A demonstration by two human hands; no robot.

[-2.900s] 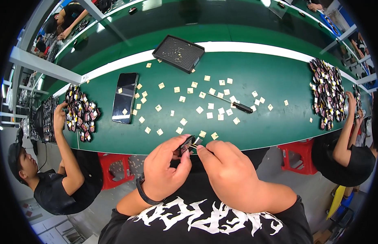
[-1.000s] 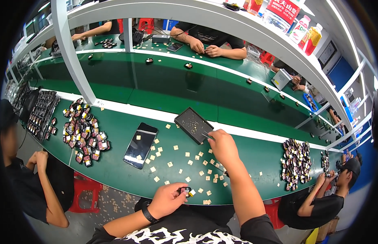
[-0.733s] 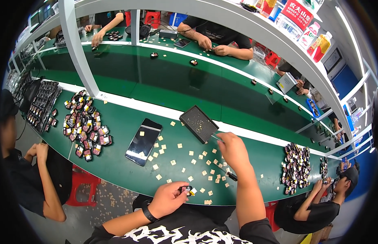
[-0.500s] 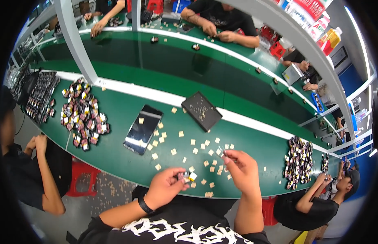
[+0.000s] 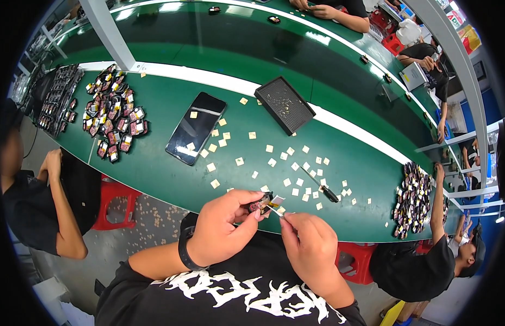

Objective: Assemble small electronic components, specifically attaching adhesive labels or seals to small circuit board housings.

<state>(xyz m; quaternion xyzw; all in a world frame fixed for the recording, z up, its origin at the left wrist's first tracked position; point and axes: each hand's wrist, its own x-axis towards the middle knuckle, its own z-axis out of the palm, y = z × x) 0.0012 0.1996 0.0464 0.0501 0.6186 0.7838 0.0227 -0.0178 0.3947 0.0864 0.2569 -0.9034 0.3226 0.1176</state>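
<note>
My left hand (image 5: pixel 222 228) pinches a small dark-and-red component (image 5: pixel 261 204) with a yellowish tab, just above the near edge of the green bench (image 5: pixel 154 168). My right hand (image 5: pixel 312 250) is close beside it, fingertips pinched on a thin pale piece (image 5: pixel 275 211) that touches the component. Both hands hover in front of my chest. Several small beige squares (image 5: pixel 287 182) lie scattered on the bench beyond them, and a black-handled screwdriver (image 5: pixel 324 191) rests among them.
A black phone (image 5: pixel 195 136) lies face up left of centre and a black tray (image 5: pixel 285 105) sits behind it. Heaps of components lie at left (image 5: pixel 114 119) and right (image 5: pixel 412 198). Seated co-workers (image 5: pixel 40 212) flank me, on red stools (image 5: pixel 114 206).
My right hand reached out toward the tray and squares, then drew back to meet my left hand. My view tilted down and nearer the bench.
</note>
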